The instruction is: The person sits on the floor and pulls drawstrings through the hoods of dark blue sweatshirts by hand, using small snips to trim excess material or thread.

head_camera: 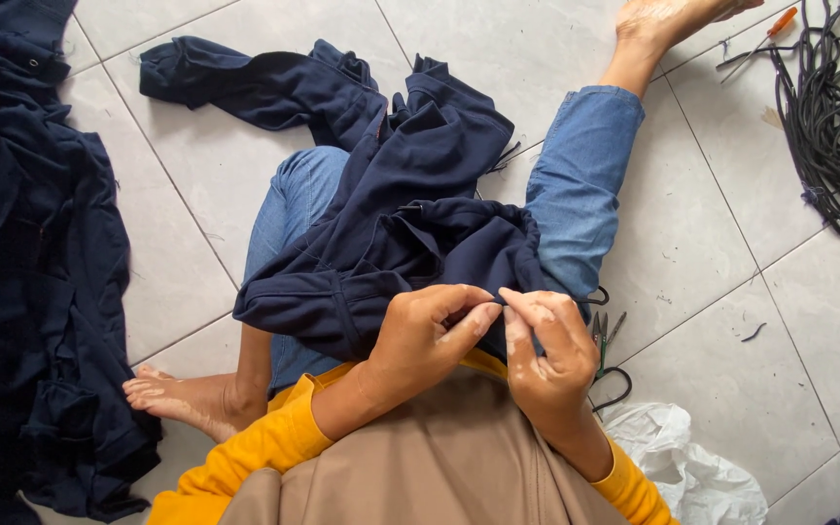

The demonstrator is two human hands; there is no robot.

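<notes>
Pinching navy garment (410, 233) in both grips, left hand (427, 335), right hand (548, 352), scissors (603, 340) beside, cord bundle (828, 126) far right

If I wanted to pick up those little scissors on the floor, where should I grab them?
Probably by the black loop handles of the scissors, reaching from the right over the bare tile. The handles lie open there; the right hand and navy garment crowd the other side.

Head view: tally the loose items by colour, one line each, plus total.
Navy: 2 – garment on the lap, pinched by left hand and right hand; cloth pile
Black: 2 – cord bundle; scissors
White: 1 – plastic bag
Orange: 1 – orange-handled tool
Total: 6
</notes>
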